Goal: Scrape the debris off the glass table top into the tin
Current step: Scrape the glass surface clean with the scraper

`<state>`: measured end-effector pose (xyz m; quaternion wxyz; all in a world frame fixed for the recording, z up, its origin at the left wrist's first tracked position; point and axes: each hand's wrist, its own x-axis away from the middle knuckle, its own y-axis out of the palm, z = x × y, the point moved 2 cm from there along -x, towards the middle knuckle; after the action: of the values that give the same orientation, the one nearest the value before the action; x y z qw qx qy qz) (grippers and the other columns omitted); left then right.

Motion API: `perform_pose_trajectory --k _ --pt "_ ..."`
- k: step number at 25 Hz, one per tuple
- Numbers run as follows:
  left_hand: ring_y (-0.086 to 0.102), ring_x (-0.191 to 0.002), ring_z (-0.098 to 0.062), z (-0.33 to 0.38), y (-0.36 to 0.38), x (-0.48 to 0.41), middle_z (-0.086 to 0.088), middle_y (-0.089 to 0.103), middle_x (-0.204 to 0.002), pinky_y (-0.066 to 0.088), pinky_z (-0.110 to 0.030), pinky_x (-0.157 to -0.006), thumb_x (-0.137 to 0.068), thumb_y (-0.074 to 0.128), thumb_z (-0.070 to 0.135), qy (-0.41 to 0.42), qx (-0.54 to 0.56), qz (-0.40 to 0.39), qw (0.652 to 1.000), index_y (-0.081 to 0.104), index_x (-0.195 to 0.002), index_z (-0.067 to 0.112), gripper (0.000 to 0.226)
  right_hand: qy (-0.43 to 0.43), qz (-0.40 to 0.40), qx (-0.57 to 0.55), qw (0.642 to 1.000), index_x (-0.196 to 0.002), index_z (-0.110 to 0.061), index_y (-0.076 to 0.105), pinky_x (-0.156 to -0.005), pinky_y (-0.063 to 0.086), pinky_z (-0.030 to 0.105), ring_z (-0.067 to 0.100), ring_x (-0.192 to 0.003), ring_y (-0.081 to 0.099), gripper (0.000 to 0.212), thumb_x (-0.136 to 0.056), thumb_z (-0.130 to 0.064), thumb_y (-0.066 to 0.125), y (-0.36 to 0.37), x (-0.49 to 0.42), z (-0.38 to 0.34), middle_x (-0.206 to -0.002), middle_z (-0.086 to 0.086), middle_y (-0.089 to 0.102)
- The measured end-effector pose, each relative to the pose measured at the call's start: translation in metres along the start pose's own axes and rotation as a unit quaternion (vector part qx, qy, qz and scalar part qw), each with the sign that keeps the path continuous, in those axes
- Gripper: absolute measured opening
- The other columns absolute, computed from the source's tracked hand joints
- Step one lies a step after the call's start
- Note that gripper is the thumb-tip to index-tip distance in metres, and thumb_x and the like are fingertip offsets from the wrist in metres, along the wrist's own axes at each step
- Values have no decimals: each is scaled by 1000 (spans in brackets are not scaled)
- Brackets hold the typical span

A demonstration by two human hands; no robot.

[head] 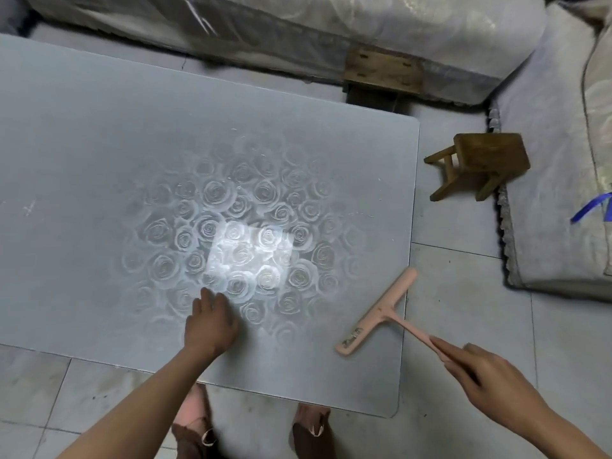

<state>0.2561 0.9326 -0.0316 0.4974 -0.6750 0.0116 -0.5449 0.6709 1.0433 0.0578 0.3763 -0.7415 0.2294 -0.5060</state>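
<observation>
**Item: scraping pass, start position.**

- Right hand: clamped on the thin handle of the pink scraper, fingers curled round it, forefinger laid along the shaft.
- Scraper blade: ahead and to the left of that hand, over the right-hand margin of the glass counter. Whether its edge touches the glass cannot be told.
- Left hand: palm down on the glass, fingers relaxed and apart, holding nothing. It is well to the left of the scraper.
- Debris: pale specks lie beyond the blade, and a whitish smear lies far to the left of the left hand.
- Tin: not in view.
- Other: a wooden stool stands on the floor beyond the right hand.

**Handling note (judgement).**

- Set the blade's full edge flat on the glass and lean the handle low.
- Draw in long overlapping strokes toward one counter edge.
- Keep the left hand pressing down to steady the pane, clear of the blade's path.
- Bring the tin under that edge before the final push, or the crumbs will fall to the floor.
- Light, even pressure suits glass.
</observation>
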Motion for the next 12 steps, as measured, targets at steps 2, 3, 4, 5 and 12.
perform_pose_trajectory --k 2,3,4,5,12 --pt "18 -138 -37 13 6 -5 -20 10 -152 32 -47 -109 -91 50 43 -28 18 -26 999 28 -137 6 63 -14 -13 39 999 -143 -51 28 -57 41 25 15 -70 56 46 -98 -43 36 14 -7 4 -79 -9 42" --pt "13 -140 -39 17 9 -8 -22 5 -154 29 -49 -110 -90 52 46 -41 25 -40 998 25 -140 5 70 -23 -16 36 999 -144 -50 25 -60 41 27 16 -73 57 47 -99 -40 36 21 -16 -5 -81 -9 40" --pt "11 -141 -41 18 11 -12 -23 1 -154 28 -50 -111 -89 53 49 -49 19 -49 997 22 -142 4 76 -41 -4 24 999 -145 -48 23 -63 42 29 19 -76 59 48 -100 -37 36 25 -29 -20 -83 -10 38" --pt "11 -141 -43 19 12 -17 -26 0 -154 28 -50 -111 -89 53 51 -53 2 -53 997 21 -143 3 79 -57 14 16 998 -146 -46 24 -65 41 29 21 -79 59 48 -100 -36 36 27 -44 -36 -85 -11 36" --pt "18 -140 -44 37 4 -22 -28 5 -154 20 -46 -116 -90 48 56 -128 -44 -86 987 16 -148 -1 87 44 7 7 999 -140 -47 36 -47 42 29 16 -47 49 52 -93 -34 53 12 20 -2 -68 -7 35"
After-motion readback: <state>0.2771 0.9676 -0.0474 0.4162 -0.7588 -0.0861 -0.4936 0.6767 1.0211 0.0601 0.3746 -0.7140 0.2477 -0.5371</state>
